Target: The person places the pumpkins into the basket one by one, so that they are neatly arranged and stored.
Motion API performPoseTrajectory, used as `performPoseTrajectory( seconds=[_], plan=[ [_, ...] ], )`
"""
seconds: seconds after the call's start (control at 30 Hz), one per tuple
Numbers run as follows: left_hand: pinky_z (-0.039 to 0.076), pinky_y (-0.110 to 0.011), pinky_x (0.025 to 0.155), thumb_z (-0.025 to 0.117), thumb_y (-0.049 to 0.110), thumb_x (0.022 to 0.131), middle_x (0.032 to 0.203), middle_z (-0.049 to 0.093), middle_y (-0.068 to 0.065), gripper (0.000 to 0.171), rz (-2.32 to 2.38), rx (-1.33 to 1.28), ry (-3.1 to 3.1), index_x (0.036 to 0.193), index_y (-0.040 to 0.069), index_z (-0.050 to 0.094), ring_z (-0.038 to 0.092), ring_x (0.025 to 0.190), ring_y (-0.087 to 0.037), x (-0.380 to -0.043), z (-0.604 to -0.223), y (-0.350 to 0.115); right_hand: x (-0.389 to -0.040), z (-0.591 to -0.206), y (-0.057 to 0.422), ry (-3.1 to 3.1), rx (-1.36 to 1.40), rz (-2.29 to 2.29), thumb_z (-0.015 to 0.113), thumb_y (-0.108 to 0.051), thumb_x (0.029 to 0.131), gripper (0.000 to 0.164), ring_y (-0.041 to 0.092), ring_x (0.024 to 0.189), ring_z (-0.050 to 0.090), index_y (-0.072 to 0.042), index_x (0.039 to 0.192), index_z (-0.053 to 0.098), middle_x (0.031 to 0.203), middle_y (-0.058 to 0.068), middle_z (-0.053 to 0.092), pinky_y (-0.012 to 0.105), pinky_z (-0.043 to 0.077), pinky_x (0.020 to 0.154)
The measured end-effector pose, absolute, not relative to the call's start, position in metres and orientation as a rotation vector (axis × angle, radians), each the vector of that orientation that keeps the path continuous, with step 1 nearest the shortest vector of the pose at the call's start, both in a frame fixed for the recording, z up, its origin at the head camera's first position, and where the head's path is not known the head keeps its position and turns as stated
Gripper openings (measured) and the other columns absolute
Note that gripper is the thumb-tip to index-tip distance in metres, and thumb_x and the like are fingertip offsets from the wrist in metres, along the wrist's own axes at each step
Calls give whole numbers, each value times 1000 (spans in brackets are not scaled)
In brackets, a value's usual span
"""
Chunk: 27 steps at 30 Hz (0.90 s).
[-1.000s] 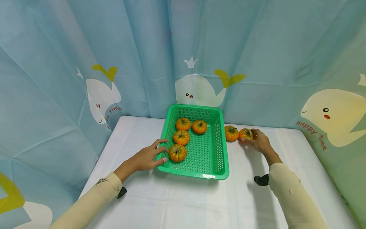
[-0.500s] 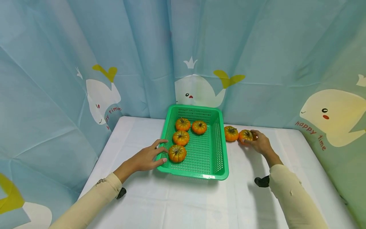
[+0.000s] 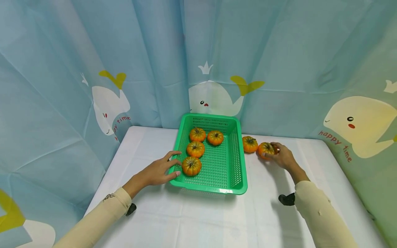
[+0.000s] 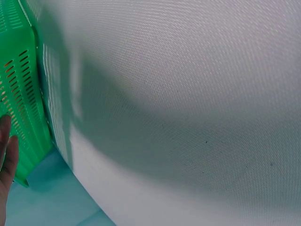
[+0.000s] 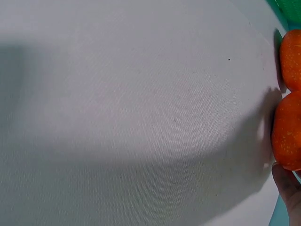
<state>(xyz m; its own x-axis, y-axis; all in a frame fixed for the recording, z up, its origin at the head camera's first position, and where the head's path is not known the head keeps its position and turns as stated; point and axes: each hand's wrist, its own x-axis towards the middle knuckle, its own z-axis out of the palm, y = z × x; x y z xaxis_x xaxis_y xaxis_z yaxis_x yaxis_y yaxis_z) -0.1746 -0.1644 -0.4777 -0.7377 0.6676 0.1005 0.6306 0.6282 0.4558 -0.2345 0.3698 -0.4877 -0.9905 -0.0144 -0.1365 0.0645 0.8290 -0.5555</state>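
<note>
My right hand (image 3: 283, 156) has its fingers and thumb around a small orange pumpkin (image 3: 265, 151) on the white table, right of the basket. Its thumb (image 5: 285, 181) lies against the pumpkin's side in the right wrist view. Just left of it sits another pumpkin (image 3: 250, 144), close beside the basket wall. My left hand (image 3: 159, 171) lies at the left rim of a green plastic basket (image 3: 244, 162), fingers spread and loosely bent over the edge. Inside, along the left side, are pumpkins, the nearest one (image 3: 191, 166) right by my left fingertips.
Several pumpkins lie in the basket, among them one (image 3: 215, 137) toward its back. A blue curtain (image 3: 149, 62) with whale prints hangs behind the table (image 3: 204, 220) and along both sides. A dark object shows beneath each sleeve.
My right hand and its pumpkin have shifted slightly toward me, a little away from the neighbouring pumpkin. My left hand and the basket stay put.
</note>
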Motion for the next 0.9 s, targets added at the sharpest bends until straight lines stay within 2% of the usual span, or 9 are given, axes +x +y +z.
performPoseTrajectory(
  seconds=[0.23,0.4,0.6,0.9],
  plan=[
    [53,-36,81,53,46,103,160,28,1,38,730,1099,2766,129,20,62,65,84,-12,-174,-478,-164,-231,-489,372,2913,-12,-884,69,-32,95,73,57,126,42,9,146,37,142,42,38,67,37,102],
    [53,-36,80,52,46,103,160,28,0,38,736,1101,2764,129,21,62,66,86,-13,-174,-479,-164,-226,-486,371,2943,-35,-876,71,-27,94,71,59,127,41,10,146,38,141,43,38,68,37,102],
    [53,-35,80,53,46,103,160,29,0,37,735,1101,2767,128,21,62,65,83,-11,-176,-480,-164,-223,-477,371,2965,-33,-878,70,-28,94,74,59,127,40,10,148,35,144,43,36,69,37,101],
    [54,-35,79,52,46,103,161,26,1,38,738,1087,2747,131,21,61,66,85,-14,-173,-475,-166,-222,-471,366,3043,-114,-913,74,-28,92,73,53,120,47,9,145,41,140,40,43,65,42,95]
  ],
)
